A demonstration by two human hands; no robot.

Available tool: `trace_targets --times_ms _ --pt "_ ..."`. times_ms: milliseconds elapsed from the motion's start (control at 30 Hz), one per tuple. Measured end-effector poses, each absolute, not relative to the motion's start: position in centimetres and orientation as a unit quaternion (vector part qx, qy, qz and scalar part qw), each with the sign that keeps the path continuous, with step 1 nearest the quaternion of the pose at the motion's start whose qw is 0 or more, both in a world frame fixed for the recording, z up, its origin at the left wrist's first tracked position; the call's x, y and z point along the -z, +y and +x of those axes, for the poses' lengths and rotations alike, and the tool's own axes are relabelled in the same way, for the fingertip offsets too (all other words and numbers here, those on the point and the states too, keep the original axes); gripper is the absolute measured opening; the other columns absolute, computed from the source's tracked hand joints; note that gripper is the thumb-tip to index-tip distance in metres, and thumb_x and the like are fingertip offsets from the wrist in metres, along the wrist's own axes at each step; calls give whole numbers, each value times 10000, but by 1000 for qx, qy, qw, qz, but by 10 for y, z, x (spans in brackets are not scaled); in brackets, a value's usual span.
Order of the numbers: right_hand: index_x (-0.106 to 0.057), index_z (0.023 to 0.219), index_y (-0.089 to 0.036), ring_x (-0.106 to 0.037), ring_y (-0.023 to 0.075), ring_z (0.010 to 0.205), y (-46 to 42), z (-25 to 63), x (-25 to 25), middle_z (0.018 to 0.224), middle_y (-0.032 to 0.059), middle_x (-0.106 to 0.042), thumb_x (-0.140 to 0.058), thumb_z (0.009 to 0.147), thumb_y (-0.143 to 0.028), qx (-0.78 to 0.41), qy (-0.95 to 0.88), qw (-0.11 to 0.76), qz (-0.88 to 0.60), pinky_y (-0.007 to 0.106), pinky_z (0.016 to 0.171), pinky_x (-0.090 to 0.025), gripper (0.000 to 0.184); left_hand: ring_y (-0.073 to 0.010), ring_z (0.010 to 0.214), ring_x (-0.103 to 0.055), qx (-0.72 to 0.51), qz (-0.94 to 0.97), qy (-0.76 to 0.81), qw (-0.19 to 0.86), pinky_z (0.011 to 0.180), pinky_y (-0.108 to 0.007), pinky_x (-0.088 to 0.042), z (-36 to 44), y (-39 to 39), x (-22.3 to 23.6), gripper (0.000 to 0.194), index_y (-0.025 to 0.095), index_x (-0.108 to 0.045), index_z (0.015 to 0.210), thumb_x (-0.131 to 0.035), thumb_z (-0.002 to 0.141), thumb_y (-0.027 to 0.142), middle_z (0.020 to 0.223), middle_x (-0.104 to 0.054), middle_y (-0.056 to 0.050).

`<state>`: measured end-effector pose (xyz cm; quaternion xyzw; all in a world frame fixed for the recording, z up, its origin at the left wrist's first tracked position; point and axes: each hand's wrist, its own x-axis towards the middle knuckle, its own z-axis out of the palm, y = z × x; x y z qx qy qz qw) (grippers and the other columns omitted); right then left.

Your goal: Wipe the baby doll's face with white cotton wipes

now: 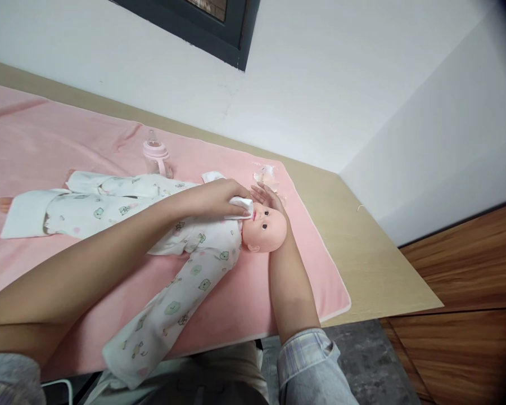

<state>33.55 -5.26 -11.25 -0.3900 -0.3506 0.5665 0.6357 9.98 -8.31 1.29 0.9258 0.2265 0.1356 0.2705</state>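
A baby doll in white printed clothes lies on its back, its bald head toward the right. My left hand reaches across its chest, fingers closed on a folded white wipe. The wipe is at the doll's mouth and chin; whether it is cloth or paper I cannot tell. Behind the far side of the head, my right hand has its fingers stretched out and holds nothing visible. The right wrist and forearm pass beside and partly behind the doll's head. One printed sleeve hangs over the near table edge.
A pink-lidded baby bottle stands beyond the doll's legs. Near my right fingers lies a crumpled clear wrapper. A pink blanket covers much of the wooden table. The white wall runs along the back.
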Motion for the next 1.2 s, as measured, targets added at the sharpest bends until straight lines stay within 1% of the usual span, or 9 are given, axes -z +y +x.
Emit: trace_targets --times_ms 133,233,333,467,700,867,1033,1133,1200 --pt "-660 1132 -302 -667 199 1193 -46 341 120 1204 10 -731 -722 816 -487 -578 -346 628 -390 465 1182 -458 371 -171 592 -518 -135 928 220 268 557 -279 -311 103 -86 -10 184 198 -548 679 -559 832 301 629 -545 12" --pt "-652 1155 -307 -670 192 1186 -43 342 124 1228 10 -724 -722 815 -498 -574 -347 629 -394 461 1169 -468 397 -175 605 -539 -138 929 226 258 570 -282 -315 107 -88 -9 143 195 -577 679 -543 799 266 648 -594 8" --pt "-656 1152 -308 -677 187 1170 -42 343 126 1218 6 -727 -733 809 -483 -577 -348 627 -391 451 1163 -475 393 -189 643 -569 -155 926 240 246 582 -283 -325 110 -90 -8 134 198 -624 727 -547 786 290 701 -655 -3" --pt "-658 1158 -309 -670 190 1185 -46 343 123 1223 5 -725 -729 812 -471 -583 -351 624 -383 452 1172 -469 389 -193 670 -582 -169 925 246 236 590 -282 -334 110 -90 -8 138 196 -638 755 -555 782 303 732 -673 -11" --pt "-651 1071 -300 -628 201 1262 -48 336 115 1212 10 -721 -699 830 -482 -569 -356 640 -373 474 1199 -437 306 -200 638 -571 -150 930 264 206 572 -294 -334 104 -85 -11 155 202 -566 707 -574 822 307 689 -607 -14" --pt "-645 1053 -308 -634 204 1241 -44 338 118 1189 3 -731 -702 831 -484 -568 -350 640 -380 485 1191 -447 289 -210 670 -590 -136 934 275 180 601 -296 -340 107 -89 -12 165 199 -530 697 -562 840 275 699 -619 -20" --pt "-653 1031 -305 -641 203 1231 -48 336 113 1160 4 -737 -703 831 -441 -572 -351 640 -374 469 1199 -441 247 -211 691 -598 -148 934 277 171 611 -292 -341 108 -90 -11 132 194 -582 728 -555 846 246 712 -640 -17" --pt "-655 1040 -303 -632 203 1254 -50 334 110 1163 6 -734 -690 834 -427 -567 -362 638 -375 473 1201 -436 243 -218 756 -626 -175 930 278 165 641 -284 -365 108 -89 -9 106 188 -662 787 -575 839 220 777 -689 -21" --pt "-655 1049 -304 -628 203 1263 -50 334 111 1170 6 -732 -697 828 -420 -563 -365 638 -378 475 1197 -439 254 -216 796 -648 -187 928 271 176 664 -275 -380 110 -88 -7 130 193 -719 839 -591 818 181 830 -728 -15"
